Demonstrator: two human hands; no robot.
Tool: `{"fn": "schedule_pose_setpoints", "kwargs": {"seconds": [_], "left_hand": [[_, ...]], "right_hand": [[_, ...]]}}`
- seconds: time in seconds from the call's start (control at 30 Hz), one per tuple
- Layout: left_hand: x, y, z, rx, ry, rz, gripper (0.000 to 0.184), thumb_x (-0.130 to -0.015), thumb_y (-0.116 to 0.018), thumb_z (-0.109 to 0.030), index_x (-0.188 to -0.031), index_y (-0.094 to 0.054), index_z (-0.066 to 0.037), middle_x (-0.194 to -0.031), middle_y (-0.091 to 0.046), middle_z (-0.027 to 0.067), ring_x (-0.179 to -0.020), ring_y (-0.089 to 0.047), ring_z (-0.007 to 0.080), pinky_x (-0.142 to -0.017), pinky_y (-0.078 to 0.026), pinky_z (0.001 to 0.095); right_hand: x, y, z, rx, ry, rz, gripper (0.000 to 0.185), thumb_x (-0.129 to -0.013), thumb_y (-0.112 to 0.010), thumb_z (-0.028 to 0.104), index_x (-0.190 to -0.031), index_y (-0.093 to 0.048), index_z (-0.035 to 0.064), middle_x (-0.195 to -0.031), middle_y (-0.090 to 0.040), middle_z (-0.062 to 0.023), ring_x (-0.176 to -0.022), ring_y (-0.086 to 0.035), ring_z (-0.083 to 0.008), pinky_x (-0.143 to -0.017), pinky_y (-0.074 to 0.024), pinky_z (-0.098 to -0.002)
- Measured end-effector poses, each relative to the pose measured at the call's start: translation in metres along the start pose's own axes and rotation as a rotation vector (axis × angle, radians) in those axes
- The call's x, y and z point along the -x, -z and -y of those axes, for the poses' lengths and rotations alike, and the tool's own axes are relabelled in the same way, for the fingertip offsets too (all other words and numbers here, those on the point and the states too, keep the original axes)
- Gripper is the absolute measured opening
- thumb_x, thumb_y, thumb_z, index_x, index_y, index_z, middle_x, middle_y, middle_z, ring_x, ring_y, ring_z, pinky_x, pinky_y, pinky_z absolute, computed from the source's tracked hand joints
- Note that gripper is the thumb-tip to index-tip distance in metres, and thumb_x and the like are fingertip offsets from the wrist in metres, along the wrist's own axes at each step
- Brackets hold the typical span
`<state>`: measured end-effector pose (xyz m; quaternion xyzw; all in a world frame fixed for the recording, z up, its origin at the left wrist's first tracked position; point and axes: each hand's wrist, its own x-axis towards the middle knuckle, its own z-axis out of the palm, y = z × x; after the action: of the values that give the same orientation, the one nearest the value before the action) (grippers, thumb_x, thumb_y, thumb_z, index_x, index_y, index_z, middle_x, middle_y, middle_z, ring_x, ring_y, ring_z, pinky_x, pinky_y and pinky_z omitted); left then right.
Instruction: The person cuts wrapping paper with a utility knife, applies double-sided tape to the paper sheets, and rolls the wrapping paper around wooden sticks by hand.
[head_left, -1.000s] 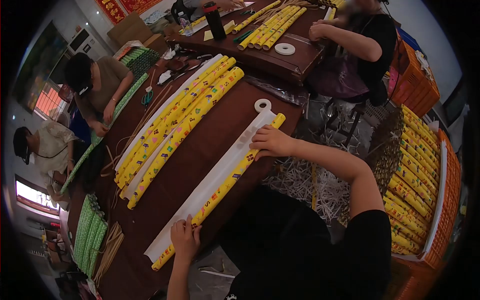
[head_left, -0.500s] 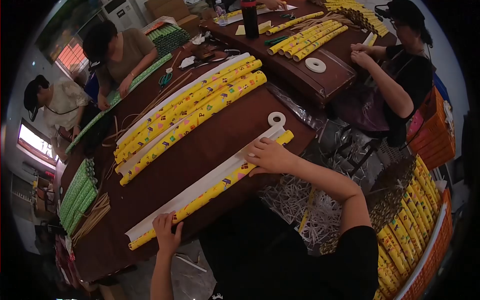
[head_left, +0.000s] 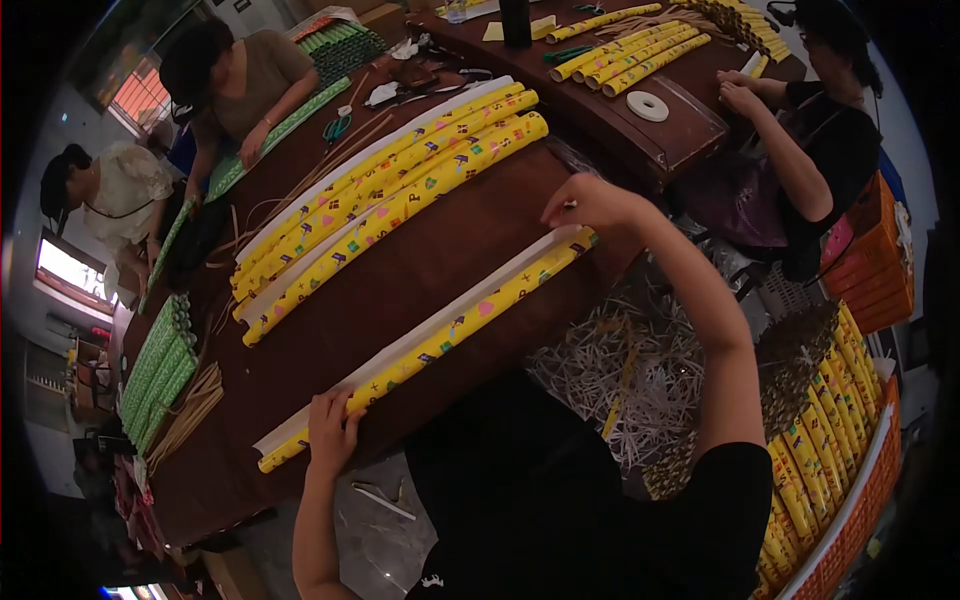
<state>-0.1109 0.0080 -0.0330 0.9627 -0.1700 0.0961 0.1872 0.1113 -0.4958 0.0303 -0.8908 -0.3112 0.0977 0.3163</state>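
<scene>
A partly rolled sheet of yellow patterned wrapping paper [head_left: 465, 325] lies slantwise on the dark brown table, its white inner side showing along the far edge. My left hand [head_left: 333, 430] grips it near the lower left end, fingers curled over the top. At the far right end, my right hand [head_left: 597, 212] is bent with its fingers curled down, just above the paper's tip. What those fingers hold is hidden; the white tape roll seen there before is covered by the hand. Beyond the paper lie several more yellow patterned sheets [head_left: 400, 210], loosely rolled.
Green rolls [head_left: 160, 370] and tan strips [head_left: 188, 420] lie at left, scissors [head_left: 337, 125] at the back. Two people handle green paper [head_left: 280, 135]. Another sits right, near a tape roll [head_left: 647, 106] and yellow tubes [head_left: 640, 60]. Paper shreds [head_left: 640, 385] and a crate of tubes [head_left: 810, 470] stand below.
My right hand has left the middle of the yellow paper and moved right and away to its far end, over where the tape roll lay. My left hand stays on the paper.
</scene>
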Motion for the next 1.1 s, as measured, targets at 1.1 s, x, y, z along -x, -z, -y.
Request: {"fn": "schedule_pose_setpoints", "kwargs": {"seconds": [1.1], "left_hand": [[-0.016,-0.049,-0.044,-0.133,-0.197,-0.357,0.044,-0.079,-0.072,-0.025,-0.114,-0.060,-0.001,-0.109,-0.058,0.0113,-0.102,-0.056,0.0282,-0.088,-0.047,0.0405]], "right_hand": [[-0.102,-0.175,0.237,-0.976,0.117,0.687,0.025,-0.103,-0.047,0.026,-0.118,-0.054,0.0067,-0.105,-0.057,-0.0034,-0.099,-0.055,-0.0108,-0.090,-0.0425,-0.0256]]}}
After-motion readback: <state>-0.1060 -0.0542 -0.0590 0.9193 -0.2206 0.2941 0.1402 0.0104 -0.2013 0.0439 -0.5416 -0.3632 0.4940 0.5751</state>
